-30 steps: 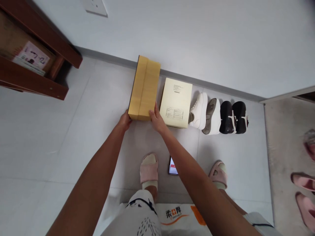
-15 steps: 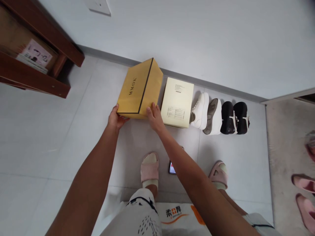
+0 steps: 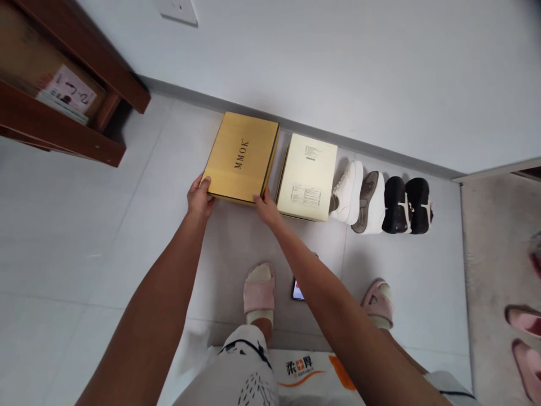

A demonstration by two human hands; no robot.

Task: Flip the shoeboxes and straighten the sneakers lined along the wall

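A golden-yellow shoebox [image 3: 232, 163] lettered "MMOK" lies flat on the floor near the wall, its printed face up. At its near left corner my left hand [image 3: 200, 195] grips it, thumb on top and the other fingers down the side. My right hand [image 3: 266, 207] holds the near right corner, its thumb on the edge and some fingers hidden. Just right of it lies a cream shoebox [image 3: 307, 176] with printed labels, a narrow gap between the two. Beyond that box are a white sneaker [image 3: 350, 192] and a second white shoe [image 3: 374, 206] tipped on its side.
Two black shoes [image 3: 395, 203] end the row along the wall. A phone [image 3: 298, 289] lies on the floor, partly under my right forearm. Behind my feet is a white printed package [image 3: 304, 375]. A brown wooden frame [image 3: 99, 148] stands at left; pink slippers [image 3: 526, 321] lie far right.
The golden-yellow shoebox has gone from tilted, with its right side showing, to lying flat. Both hands have stayed on its near corners.
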